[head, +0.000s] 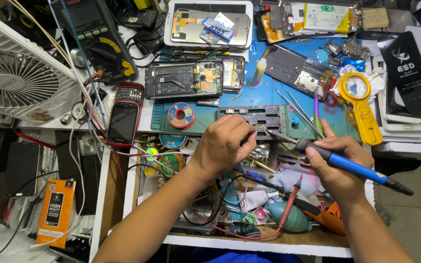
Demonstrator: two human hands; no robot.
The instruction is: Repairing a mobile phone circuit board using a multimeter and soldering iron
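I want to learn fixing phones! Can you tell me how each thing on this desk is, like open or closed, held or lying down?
Soldering iron: held in right hand, tip at the holder.
Black holder: lying flat; left hand rests on it.
Opened phone: back off, insides showing.
Red-edged phone: screen dark.
White fan: cannot tell if spinning.
Yellow magnifier: lying flat.
Solder spool: lying flat.

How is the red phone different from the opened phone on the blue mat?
The red phone is closed, showing a dark screen and keypad; the opened phone shows its insides. The red phone stands lengthwise off the mat; the opened phone lies sideways on it. No hands touch either.
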